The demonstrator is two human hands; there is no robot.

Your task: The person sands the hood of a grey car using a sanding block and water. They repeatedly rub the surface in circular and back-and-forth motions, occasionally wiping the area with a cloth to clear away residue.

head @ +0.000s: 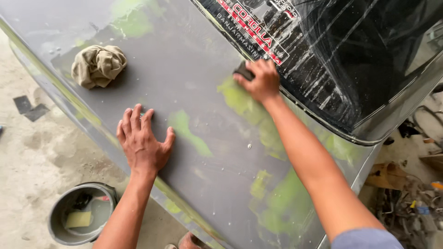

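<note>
- Grey car panel (198,83): a dull, primed body surface carrying everything I am touching; it is showing pale green patches of filler toward its middle and its near edge.
- My right hand (260,80): I am pressing it down at the far edge of the panel, just where the panel is meeting the dark rear window (360,60). My grip here is closing tight on a small dark sanding block (243,70), with only the block's left end showing past my fingers.
- Sanding block: it is lying flat on the panel, touching the strip along the window's lower edge, directly above a green patch.
- My left hand (143,140): I am resting it palm down on the panel, nearer the near edge, fingers spread apart and holding nothing.
- Crumpled beige rag (98,65): it is sitting on the panel toward its left end, well apart from both my hands.
- Rear window: it is carrying a red and white sticker along its lower left edge, and white streaks are running across the glass.
- Grey bucket (80,213): it is standing on the concrete floor (27,152) below the panel's near edge, beside my left forearm, holding murky water and a yellowish sponge (78,219).
</note>
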